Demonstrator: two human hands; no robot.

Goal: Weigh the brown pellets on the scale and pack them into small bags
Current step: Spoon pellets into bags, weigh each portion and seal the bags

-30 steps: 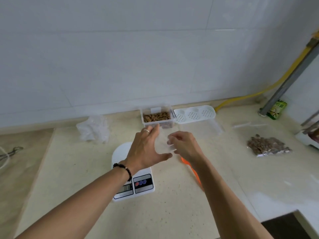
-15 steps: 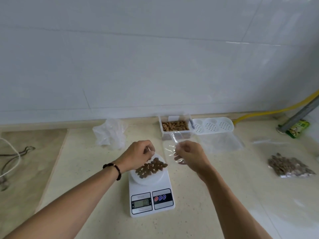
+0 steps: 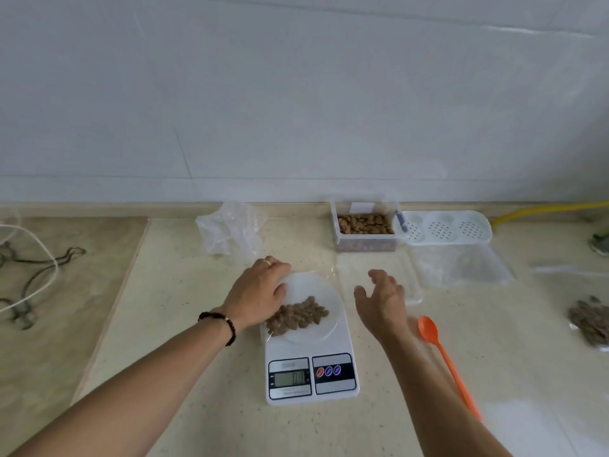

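A white digital scale (image 3: 333, 344) stands in the middle of the counter. On its round platform lies a clear small bag holding brown pellets (image 3: 298, 316). My left hand (image 3: 258, 293), with a ring and a dark bead bracelet, rests over the platform's left side, its fingers touching the bag. To the right of the scale my right hand (image 3: 382, 298) hovers with relaxed, spread fingers and holds nothing. A clear box of brown pellets (image 3: 365, 225) sits at the back by the wall.
An orange spoon (image 3: 445, 361) lies right of my right forearm. A white perforated lid (image 3: 445, 227) and flat clear bags (image 3: 461, 268) lie at the back right, a filled pellet bag (image 3: 590, 321) at the far right. Crumpled plastic (image 3: 230, 232) sits back left, cables (image 3: 33, 275) far left.
Both hands held the clear bag above the scale; now it lies on the platform with pellets inside. My right hand has let go and moved off to the right.
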